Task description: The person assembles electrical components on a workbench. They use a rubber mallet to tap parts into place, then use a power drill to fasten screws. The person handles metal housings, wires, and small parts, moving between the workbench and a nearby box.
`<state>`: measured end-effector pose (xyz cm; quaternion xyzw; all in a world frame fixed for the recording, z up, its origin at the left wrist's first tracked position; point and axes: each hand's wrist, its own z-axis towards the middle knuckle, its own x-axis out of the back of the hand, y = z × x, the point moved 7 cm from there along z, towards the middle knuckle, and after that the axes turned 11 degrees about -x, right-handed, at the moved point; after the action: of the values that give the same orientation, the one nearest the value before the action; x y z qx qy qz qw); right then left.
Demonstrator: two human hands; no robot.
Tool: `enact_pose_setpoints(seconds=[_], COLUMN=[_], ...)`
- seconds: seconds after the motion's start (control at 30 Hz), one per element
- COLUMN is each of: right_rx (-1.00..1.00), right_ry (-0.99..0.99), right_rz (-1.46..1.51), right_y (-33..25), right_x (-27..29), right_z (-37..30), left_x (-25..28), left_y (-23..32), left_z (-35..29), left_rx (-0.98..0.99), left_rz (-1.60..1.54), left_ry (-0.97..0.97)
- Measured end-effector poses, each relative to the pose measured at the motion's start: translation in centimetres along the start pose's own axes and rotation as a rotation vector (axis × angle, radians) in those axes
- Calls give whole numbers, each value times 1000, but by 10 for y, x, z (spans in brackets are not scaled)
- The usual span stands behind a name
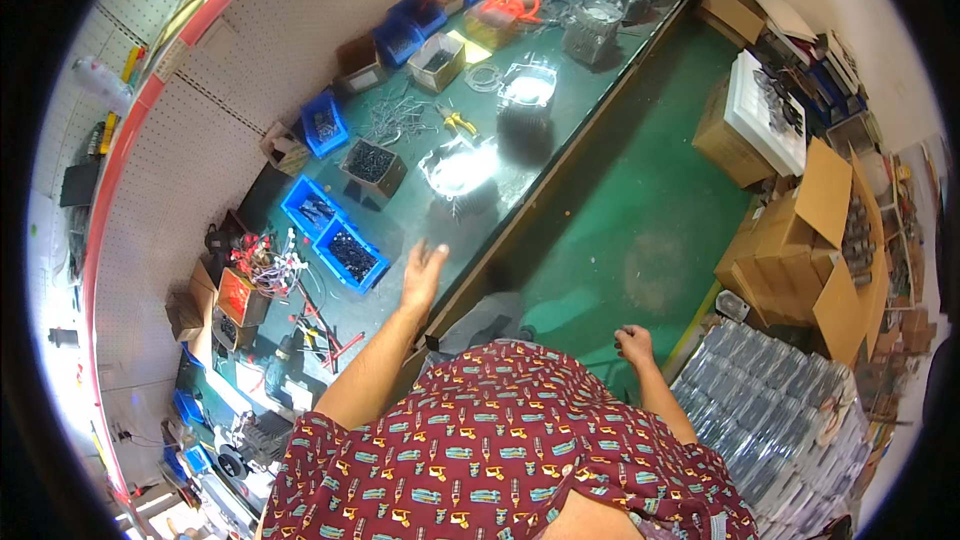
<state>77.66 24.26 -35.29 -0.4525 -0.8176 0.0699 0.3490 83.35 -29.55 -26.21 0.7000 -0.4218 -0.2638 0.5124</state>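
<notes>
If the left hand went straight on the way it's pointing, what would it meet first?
Probably the nearer brightly lit metal housing on the bench. How high the left hand is remains unclear, so it might pass above.

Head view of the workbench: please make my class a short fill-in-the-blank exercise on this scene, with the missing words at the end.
1. The bin nearest the left hand is coloured ____.
2. The pliers on the workbench have ____ handles.
3. In the picture, the right hand appears against the floor, which is coloured ____.
4. The open carton at the right is made of ____.

Missing words: blue; yellow; green; cardboard.
</notes>
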Motion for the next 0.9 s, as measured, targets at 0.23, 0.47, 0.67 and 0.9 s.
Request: enact_pose_setpoints(seconds=[0.23, 0.47, 0.67, 0.9], right_rx=[-28, -74, 1, 326], right_ry=[-97, -144, -251, -375], right_rz=[-91, -233, -421, -516], right_y=[-105, -149, -237, -364], right_x=[19, 36, 18, -2], right_z=[13, 63, 113, 203], left_x=[-10, -19, -23, -35], left_y=[34, 24, 17, 135], left_z=[63, 97, 93, 78], left_rx=[98, 102, 23, -296], left_rz=[-147, -225, -311, 564], left_ry=[194, 260, 376, 706])
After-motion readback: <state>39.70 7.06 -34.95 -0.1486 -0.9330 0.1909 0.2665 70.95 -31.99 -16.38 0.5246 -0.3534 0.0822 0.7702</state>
